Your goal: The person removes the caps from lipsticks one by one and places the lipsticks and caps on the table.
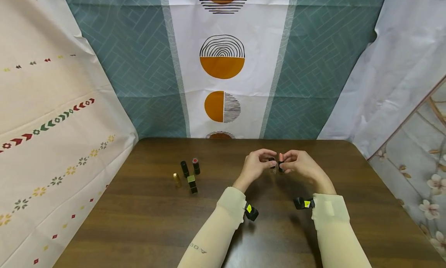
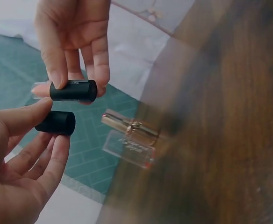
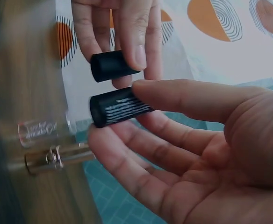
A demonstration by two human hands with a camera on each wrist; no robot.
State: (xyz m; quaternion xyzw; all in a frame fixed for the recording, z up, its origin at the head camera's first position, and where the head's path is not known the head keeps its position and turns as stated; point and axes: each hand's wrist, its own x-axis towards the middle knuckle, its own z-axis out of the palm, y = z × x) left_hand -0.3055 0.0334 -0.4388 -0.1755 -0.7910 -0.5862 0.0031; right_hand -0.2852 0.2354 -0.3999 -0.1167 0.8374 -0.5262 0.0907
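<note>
My left hand [image 1: 256, 164] pinches a black lipstick cap [image 2: 57, 122] between thumb and fingers. Close beside it, my right hand [image 1: 302, 165] grips a black lipstick [image 2: 73, 90] with its peach bullet [image 1: 281, 156] showing. Cap and lipstick are side by side, apart from each other, held above the table. White print runs along the lipstick's base [image 3: 120, 107] in the right wrist view. Behind the hands stand a gold lipstick tube [image 3: 57, 157] and a clear cap [image 3: 42, 132] with lettering; the hands mostly hide both in the head view.
On the left of the brown wooden table [image 1: 156, 221] is a loose group: a black tube [image 1: 184, 169], a dark tube with a red top [image 1: 196, 166], a gold tube [image 1: 177, 180] and a black tube with a gold top [image 1: 192, 184]. Curtains hang around the table.
</note>
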